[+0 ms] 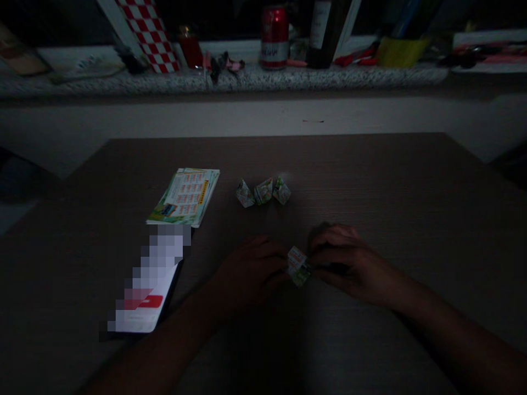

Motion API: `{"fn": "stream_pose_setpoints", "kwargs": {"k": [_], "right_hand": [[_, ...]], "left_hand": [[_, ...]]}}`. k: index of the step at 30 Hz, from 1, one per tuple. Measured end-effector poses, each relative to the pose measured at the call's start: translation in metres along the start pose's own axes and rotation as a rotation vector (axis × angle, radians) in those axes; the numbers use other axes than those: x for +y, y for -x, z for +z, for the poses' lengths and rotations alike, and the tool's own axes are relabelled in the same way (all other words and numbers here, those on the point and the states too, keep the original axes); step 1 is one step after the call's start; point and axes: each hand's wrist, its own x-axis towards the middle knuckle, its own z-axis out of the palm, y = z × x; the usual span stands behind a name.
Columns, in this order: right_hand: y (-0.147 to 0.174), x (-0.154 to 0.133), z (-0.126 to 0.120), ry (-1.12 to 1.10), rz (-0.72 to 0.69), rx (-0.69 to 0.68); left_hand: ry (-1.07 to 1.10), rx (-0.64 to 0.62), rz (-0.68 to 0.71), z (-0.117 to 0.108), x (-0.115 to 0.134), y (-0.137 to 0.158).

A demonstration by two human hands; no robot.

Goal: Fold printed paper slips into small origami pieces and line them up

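A small folded piece of printed paper (298, 266), white and green with red print, is between my two hands just above or on the table. My left hand (255, 269) has its fingertips closed at the paper's left edge. From the right, the thumb and fingers of my right hand (349, 263) pinch its other edge. Farther back stand three folded paper pieces in the same print: a left one (245, 195), a middle one (263, 192) and a right one (282, 192). The dim light hides the finer folds.
On the left lie a stack of printed leaflets (185, 195) and a phone (144, 315) with a lit screen. Behind the table (370, 175), a speckled windowsill (239, 79) carries a red can (274, 38), a dark bottle (323, 33) and a red-white checkered object (150, 35).
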Motion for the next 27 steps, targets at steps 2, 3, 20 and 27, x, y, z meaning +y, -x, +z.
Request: {"fn": "stream_pose_setpoints", "kwargs": {"k": [2, 3, 20, 27], "right_hand": [[0.0, 0.0, 0.0, 0.01, 0.004, 0.0], [0.0, 0.001, 0.0, 0.014, 0.008, -0.001], [-0.001, -0.007, 0.005, 0.045, 0.105, 0.039], [-0.003, -0.011, 0.015, 0.096, 0.203, 0.123]], "left_hand": [[0.0, -0.009, -0.001, -0.001, 0.0, 0.0], [0.001, -0.009, -0.002, -0.001, 0.0, 0.0], [-0.015, 0.075, -0.21, 0.004, 0.002, -0.003], [-0.049, 0.12, -0.338, 0.01, 0.011, -0.006]]}}
